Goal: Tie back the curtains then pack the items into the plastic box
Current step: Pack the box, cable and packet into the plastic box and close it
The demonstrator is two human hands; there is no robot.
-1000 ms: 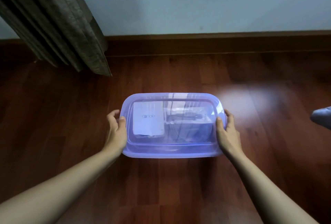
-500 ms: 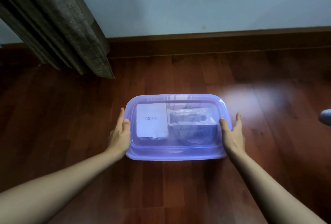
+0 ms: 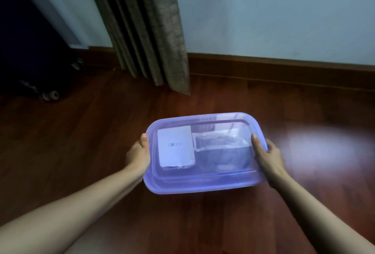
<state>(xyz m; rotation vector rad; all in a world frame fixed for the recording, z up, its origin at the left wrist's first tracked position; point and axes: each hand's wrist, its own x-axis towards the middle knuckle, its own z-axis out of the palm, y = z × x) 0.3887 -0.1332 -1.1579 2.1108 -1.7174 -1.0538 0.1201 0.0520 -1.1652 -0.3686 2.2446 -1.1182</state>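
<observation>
Bearing unreadable print, a white packet (image 3: 175,146) lies in the plastic box (image 3: 203,186); left hand (image 3: 138,155) grips nine o'clock, right hand (image 3: 267,157) three o'clock.

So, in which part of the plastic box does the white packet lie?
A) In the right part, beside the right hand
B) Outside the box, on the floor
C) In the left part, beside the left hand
C: the white packet shows inside the plastic box, in its left part, close to the left hand that holds that side.
</observation>
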